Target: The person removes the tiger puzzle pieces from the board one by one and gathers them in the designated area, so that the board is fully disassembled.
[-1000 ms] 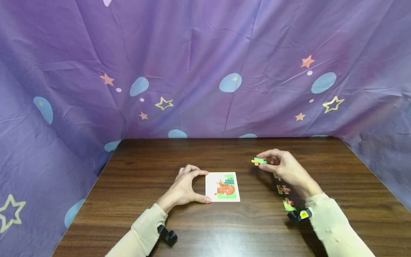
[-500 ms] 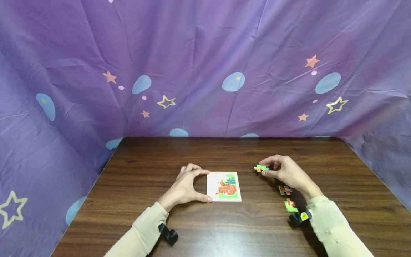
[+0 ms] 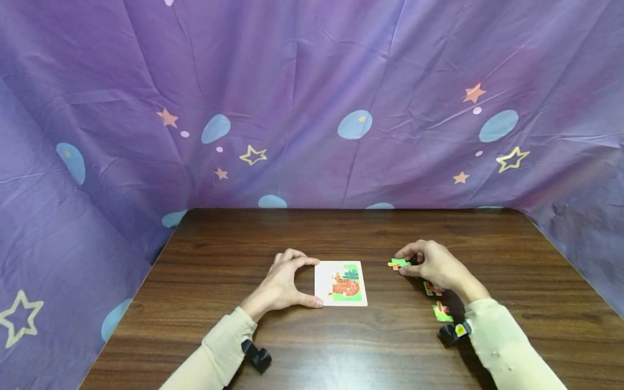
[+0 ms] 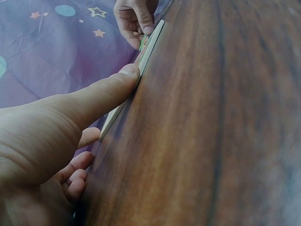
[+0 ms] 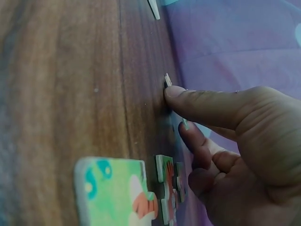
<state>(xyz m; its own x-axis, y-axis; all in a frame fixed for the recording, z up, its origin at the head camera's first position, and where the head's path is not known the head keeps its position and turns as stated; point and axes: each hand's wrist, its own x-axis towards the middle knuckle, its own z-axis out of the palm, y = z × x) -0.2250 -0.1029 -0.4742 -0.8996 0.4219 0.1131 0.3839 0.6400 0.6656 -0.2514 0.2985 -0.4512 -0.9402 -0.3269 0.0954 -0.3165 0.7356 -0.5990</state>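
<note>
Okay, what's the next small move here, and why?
Probably carry the green-and-orange jigsaw piece left to the square white puzzle board: the right hand pinches it beside the board, the left hand holds the board's edge, and the board's left part looks unfilled.

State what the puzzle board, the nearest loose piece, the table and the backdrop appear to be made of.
Nearest loose piece: thick card or thin wood; printed face, pale cut edge.
Puzzle board: likely similar; white printed face, pale edge.
Table: wood or wood-look laminate; dark grain, glossy reflection.
Backdrop: probably printed fabric, given the creases.
</note>
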